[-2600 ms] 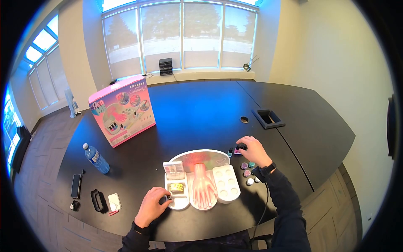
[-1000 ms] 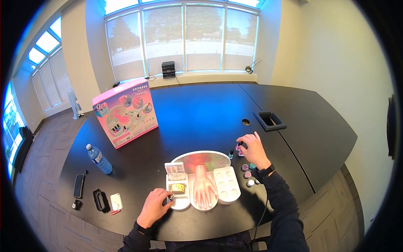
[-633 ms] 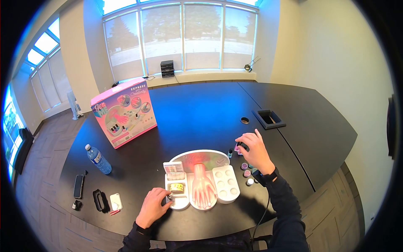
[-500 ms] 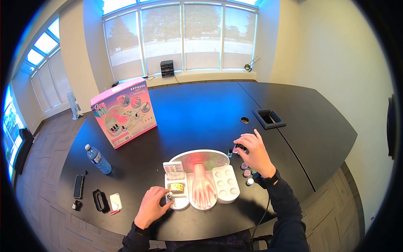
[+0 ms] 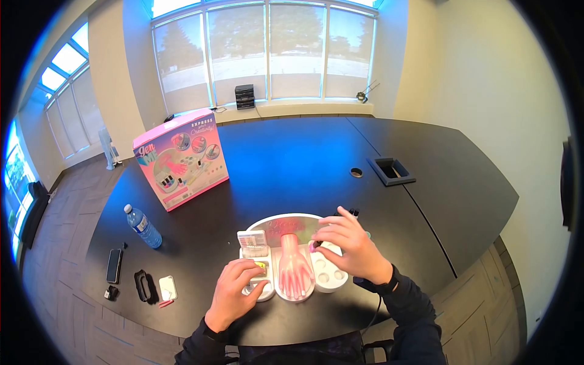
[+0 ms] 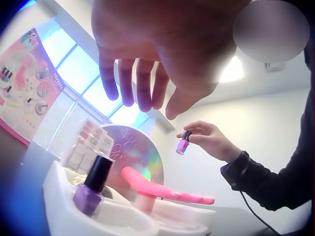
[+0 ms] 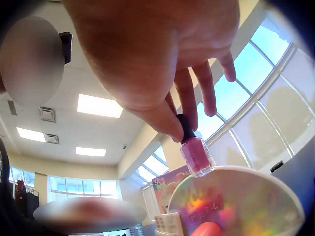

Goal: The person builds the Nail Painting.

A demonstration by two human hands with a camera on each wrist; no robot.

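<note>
My right hand [image 5: 353, 246] pinches a magenta nail polish bottle [image 7: 195, 155] by its black cap, over the round-welled tray on the right of a white manicure stand [image 5: 331, 286]. Relaxed and spread, the fingers of my left hand [image 5: 234, 289] hover over the stand's left compartments, holding nothing. Below them a purple nail polish bottle [image 6: 89, 196] leans in the compartment, hidden by that hand in the head view. A pink model hand [image 5: 294, 271] lies at the stand's centre, before a shiny rounded back panel [image 6: 140, 147]. A yellow roll [image 5: 261, 266] shows partly behind my left fingers.
A pink product box [image 5: 182, 161] stands at the back left, with a water bottle [image 5: 143, 226] in front. Further left lie a phone [image 5: 114, 266], a black strap [image 5: 143, 286] and a white case [image 5: 168, 288]. More black caps [image 5: 355, 213] show behind my right hand.
My right hand has picked up the magenta polish from the group at the right and brought it left, over the stand. My left hand has let go of the purple bottle and lifted slightly.
</note>
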